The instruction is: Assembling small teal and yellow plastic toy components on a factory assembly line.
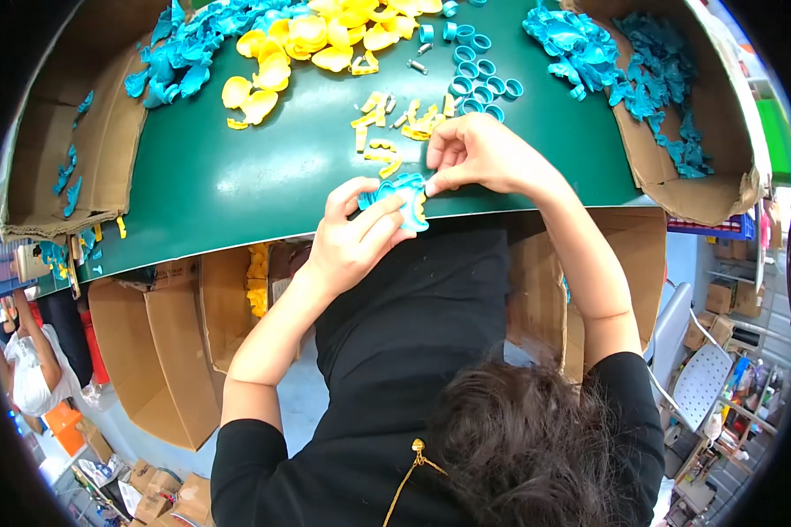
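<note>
- Assembly, by the look of it: prob. the small-parts step, setting a bit into the blue piece (402, 190) at the near edge of the tabletop (255, 176).
- L hand (360, 227): holding the blue piece, thumb below, fingers over the top; piece is up at the edge, approx. in front of the person's middle.
- R hand (479, 156): narrow, thumb + forefinger tips together at the piece's upper right edge; can't tell from here if a tiny part is pinched b/w them.
- Yellow insert (420, 209) shows along the R side of the piece, so I'd judge that part's in, or at least laid in place; can't see if it's fully seated.
- Next move, my guess: R fingertips press or line up whatever goes at that edge, w/ L hand keeping the piece steady & its open side reachable. Calls for a light, exact push; small bits could slip out if the piece tips.
- Supplies just past the hands: yellow bits (418, 132) in a loose scatter, a few metal bits (417, 66) among & beyond them, blue rings (485, 74) to the R.
- Farther back: yellow shells (308, 33) in a pile, blue heap on either side, left one (180, 66) & right one (571, 44).
- Cartons at both ends, left carton (88, 154) & right carton (725, 198), each w/ blue pcs inside.
</note>
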`<state>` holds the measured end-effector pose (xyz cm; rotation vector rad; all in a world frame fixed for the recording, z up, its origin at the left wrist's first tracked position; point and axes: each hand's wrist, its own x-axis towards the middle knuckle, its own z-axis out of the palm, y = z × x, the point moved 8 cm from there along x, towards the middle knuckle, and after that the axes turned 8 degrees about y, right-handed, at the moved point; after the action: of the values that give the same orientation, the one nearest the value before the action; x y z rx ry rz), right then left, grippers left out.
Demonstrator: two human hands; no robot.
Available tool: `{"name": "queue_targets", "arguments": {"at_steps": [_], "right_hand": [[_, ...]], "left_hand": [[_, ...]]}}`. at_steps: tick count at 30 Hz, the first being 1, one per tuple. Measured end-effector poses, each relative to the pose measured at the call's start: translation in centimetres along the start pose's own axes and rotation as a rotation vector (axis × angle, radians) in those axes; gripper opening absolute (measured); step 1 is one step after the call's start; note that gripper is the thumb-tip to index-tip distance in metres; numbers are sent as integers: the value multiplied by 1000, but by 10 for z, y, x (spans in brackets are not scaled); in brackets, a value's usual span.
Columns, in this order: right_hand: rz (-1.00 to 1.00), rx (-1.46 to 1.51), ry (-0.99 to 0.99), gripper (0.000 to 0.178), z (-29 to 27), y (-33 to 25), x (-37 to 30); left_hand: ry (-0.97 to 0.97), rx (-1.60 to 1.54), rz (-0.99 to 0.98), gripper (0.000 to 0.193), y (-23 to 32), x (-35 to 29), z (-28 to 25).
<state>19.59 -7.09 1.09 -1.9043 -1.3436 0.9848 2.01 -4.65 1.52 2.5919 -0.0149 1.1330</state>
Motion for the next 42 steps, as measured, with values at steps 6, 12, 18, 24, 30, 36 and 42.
{"name": "queue_targets", "arguments": {"at_steps": [6, 12, 18, 24, 30, 36, 42], "right_hand": [[-531, -658, 678, 18, -68, -54, 76], [-673, -982, 585, 35, -57, -52, 108], [-454, -589, 693, 49, -75, -40, 73], [-515, -366, 839, 26, -81, -21, 29], [-162, 352, 796, 17, -21, 0, -42], [-404, 23, 920, 21, 12, -13, -56], [-409, -122, 956, 15, 14, -18, -61]], "left_hand": [[-68, -1, 32, 36, 8, 14, 4], [40, 65, 6, 25, 14, 15, 4], [154, 170, 41, 21, 20, 10, 8], [144, 112, 5, 23, 15, 21, 15], [69, 51, -22, 27, 15, 19, 18], [62, 23, -24, 29, 15, 19, 22], [72, 1, -12, 29, 15, 17, 20]]}}
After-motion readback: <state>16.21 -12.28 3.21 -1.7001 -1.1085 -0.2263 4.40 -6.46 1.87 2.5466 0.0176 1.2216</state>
